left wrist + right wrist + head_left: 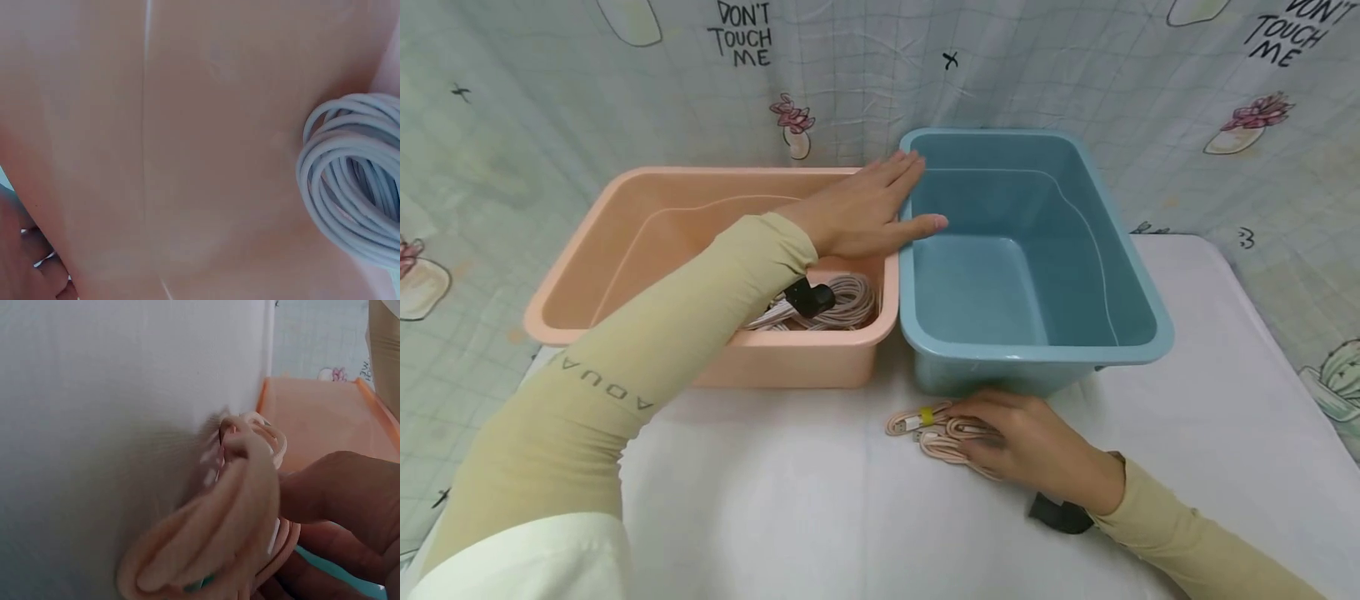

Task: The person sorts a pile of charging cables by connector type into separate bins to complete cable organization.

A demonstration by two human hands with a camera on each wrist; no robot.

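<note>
My left hand [868, 204] lies with straight fingers across the adjoining rims of a peach basin [805, 337] and a blue basin [1037, 353]. Below that wrist, a pale coiled cable [855, 302] rests inside the peach basin; the left wrist view shows its many loops [337, 194] close up. On the table in front of the blue basin, my right hand [1037, 446] pinches a coiled peach USB cable [942, 447] between thumb and fingers. Beside it is another peach coil with a yellow tie [927, 415]. The right fingers partly hide both coils.
A white cloth [790, 483] covers the table under both basins. Patterned fabric [865, 75] hangs right behind them. A black wrist camera mount [1060, 513] sits under my right wrist, and another [809, 297] hangs from my left wrist over the peach basin.
</note>
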